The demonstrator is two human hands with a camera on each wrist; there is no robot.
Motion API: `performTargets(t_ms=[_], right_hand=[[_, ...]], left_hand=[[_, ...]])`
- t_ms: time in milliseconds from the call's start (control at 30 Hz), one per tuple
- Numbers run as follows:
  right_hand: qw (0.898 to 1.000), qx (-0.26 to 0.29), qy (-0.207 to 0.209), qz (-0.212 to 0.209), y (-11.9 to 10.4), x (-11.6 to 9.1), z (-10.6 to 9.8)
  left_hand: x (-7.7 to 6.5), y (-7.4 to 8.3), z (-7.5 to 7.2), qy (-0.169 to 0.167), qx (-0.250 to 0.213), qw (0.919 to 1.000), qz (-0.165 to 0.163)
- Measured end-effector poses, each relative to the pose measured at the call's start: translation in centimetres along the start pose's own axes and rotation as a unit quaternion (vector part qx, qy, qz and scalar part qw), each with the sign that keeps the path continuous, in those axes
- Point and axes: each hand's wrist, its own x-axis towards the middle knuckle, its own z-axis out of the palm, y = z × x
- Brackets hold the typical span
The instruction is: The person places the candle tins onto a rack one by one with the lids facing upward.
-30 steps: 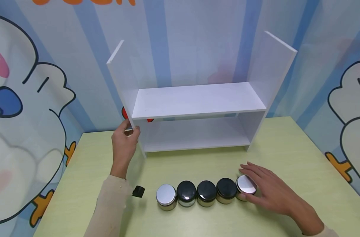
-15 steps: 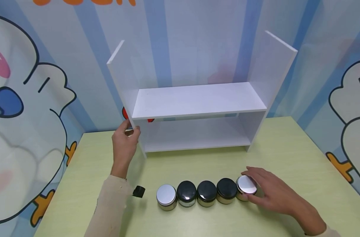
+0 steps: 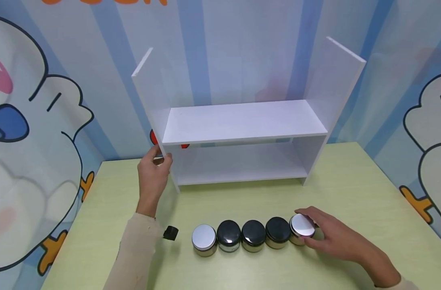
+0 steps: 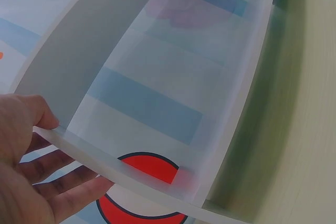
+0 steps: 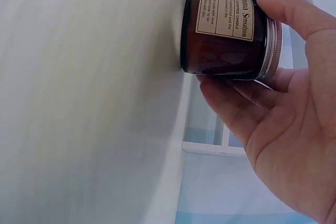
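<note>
A white two-tier shelf unit (image 3: pixel 242 121) stands at the back of the table. My left hand (image 3: pixel 153 177) grips the front edge of its left side panel, thumb inside and fingers outside, as the left wrist view also shows. In front of the shelf is a row of scented candle jars. At the row's right end, my right hand (image 3: pixel 338 237) holds a silver-lidded scented candle (image 3: pixel 302 224) between thumb and fingers. In the right wrist view that candle (image 5: pixel 226 38) is dark amber glass with a paper label, its base on the table.
Three black-lidded jars (image 3: pixel 253 233) stand close together beside the held candle. Another silver-lidded jar (image 3: pixel 204 237) is at the row's left end. A small black block (image 3: pixel 170 233) sticks out by the left sleeve. Behind the table (image 3: pixel 351 177) rises a striped, cartoon-printed backdrop (image 3: pixel 242 52).
My right hand's fingers have drawn in from over the lid to around the rightmost candle. The left hand, shelf and jars stay where they were.
</note>
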Motion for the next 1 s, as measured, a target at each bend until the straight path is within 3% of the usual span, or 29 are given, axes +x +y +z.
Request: performTargets(t_ms=[433,633,1000], right_hand=[[0.998,0.054,-0.009,0.036,0.44,-0.28,-0.06],[0.998,0.054,-0.001,0.019,0.59,-0.64,-0.14],[0.998,0.063,-0.001,-0.007,0.45,-0.56,-0.42]], left_hand=[[-0.10,0.10,0.44,-0.006,-0.002,1.0000,-0.001],[-0.06,0.37,0.64,-0.006,-0.003,0.9999,0.009],[-0.17,0.20,0.39,-0.006,-0.004,1.0000,-0.005]])
